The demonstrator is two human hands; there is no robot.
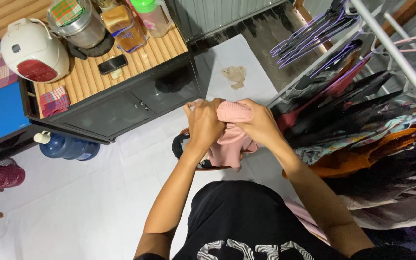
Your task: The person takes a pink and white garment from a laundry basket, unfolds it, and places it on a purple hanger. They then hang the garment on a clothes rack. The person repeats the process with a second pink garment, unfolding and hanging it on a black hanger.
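Grip: left hand (203, 123) and right hand (261, 124) both closed tight on pink garment (231, 139), bunched at chest height over dark basket (181, 144) on white floor (73, 202). Held high so loose end hangs free. Clothes rack (362, 106) just right; cabinet surface (121, 67) beyond.

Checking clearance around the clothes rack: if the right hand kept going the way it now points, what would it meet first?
The right hand points left, gripping the pink garment; it would likely meet the left hand first, though depth is unclear.
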